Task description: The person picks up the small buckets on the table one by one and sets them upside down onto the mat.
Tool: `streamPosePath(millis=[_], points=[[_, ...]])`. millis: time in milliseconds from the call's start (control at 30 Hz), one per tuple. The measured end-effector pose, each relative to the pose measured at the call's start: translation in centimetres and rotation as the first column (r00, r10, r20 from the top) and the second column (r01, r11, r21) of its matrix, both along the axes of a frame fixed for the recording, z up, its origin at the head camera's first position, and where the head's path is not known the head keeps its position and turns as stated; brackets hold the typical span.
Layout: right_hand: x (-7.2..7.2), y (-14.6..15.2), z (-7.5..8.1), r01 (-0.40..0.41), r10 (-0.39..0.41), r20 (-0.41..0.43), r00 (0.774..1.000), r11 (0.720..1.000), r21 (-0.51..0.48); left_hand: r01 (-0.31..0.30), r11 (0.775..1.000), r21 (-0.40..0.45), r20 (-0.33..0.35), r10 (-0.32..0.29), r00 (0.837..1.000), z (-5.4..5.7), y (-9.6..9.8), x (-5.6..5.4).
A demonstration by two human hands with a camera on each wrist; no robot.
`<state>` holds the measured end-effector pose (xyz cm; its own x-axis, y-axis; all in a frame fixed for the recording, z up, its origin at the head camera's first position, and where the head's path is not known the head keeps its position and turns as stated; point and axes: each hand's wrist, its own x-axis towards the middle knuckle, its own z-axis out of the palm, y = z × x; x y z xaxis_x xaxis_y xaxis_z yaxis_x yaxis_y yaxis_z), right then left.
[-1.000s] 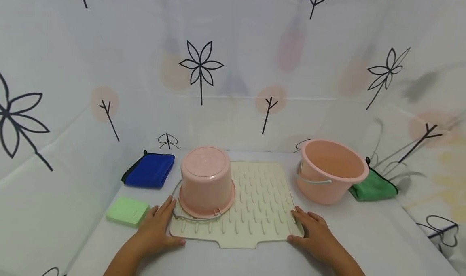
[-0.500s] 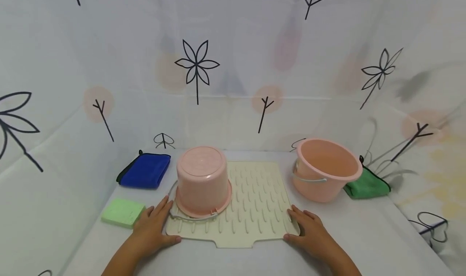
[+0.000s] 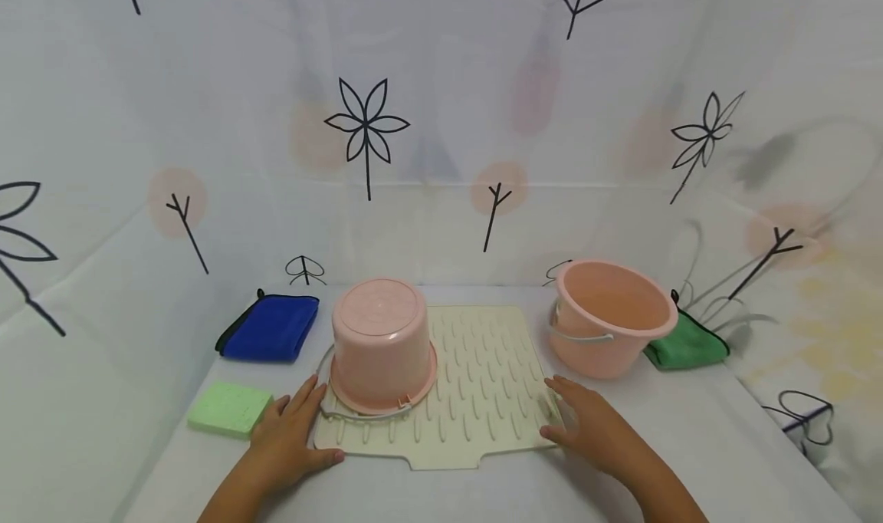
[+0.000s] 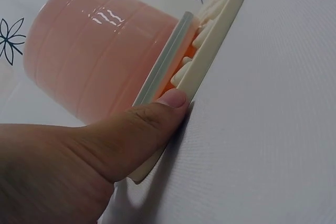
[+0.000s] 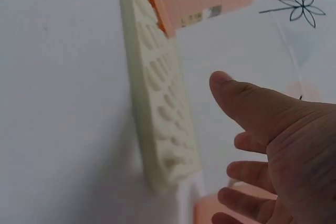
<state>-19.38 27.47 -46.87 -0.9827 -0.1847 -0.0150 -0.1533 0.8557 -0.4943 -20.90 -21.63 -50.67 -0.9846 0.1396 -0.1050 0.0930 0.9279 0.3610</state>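
A cream ribbed drying mat (image 3: 476,385) lies on the white table with a tab at its front edge. Upside down on its left half stands a pink bucket (image 3: 379,347), its grey handle (image 3: 366,414) lying round the rim. My left hand (image 3: 286,435) rests at the mat's front left corner, fingers extended along the left side. In the left wrist view its thumb (image 4: 152,111) touches the mat's front edge. Near the front right corner, my right hand (image 3: 593,427) hovers with fingers spread, holding nothing; the right wrist view shows its thumb (image 5: 247,95) apart from the mat.
A second pink bucket (image 3: 586,356) stands upright at the back right, with a folded green cloth (image 3: 690,343) behind it. To the left lie a folded blue cloth (image 3: 272,327) and a light green sponge (image 3: 230,409). A printed white curtain (image 3: 441,231) closes off the back.
My right hand has come away from the mat's front right corner and risen a little. The left hand stays at its corner. The whole head view has shifted slightly.
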Motion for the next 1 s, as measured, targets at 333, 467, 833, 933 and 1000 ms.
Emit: streamPosePath(millis=[333,467,833,933,1000], points=[[-0.6,0.7,8.1,0.008,0.023,-0.278,0.960,0.994,0.110,0.015,1.000,-0.016,-0.005,-0.015,1.000,0.3,0.0,0.0],[-1.9,1.7,10.0,0.045,0.014,-0.348,0.937,0.986,0.162,0.018,1.000,-0.016,-0.010,-0.018,1.000,0.2,0.0,0.1],[-6.9,3.9,10.3,0.006,0.050,-0.230,0.972,0.972,0.234,0.006,1.000,-0.030,-0.031,-0.007,1.000,-0.2,0.1,0.3],[-8.0,4.3,9.9,-0.002,0.060,-0.207,0.976,0.963,0.271,0.001,0.999,-0.038,-0.030,-0.002,1.000,-0.3,0.1,0.2],[-8.6,4.5,9.5,0.003,0.057,-0.199,0.978,0.958,0.287,-0.003,0.999,-0.042,-0.025,0.002,1.000,-0.3,0.2,0.2]])
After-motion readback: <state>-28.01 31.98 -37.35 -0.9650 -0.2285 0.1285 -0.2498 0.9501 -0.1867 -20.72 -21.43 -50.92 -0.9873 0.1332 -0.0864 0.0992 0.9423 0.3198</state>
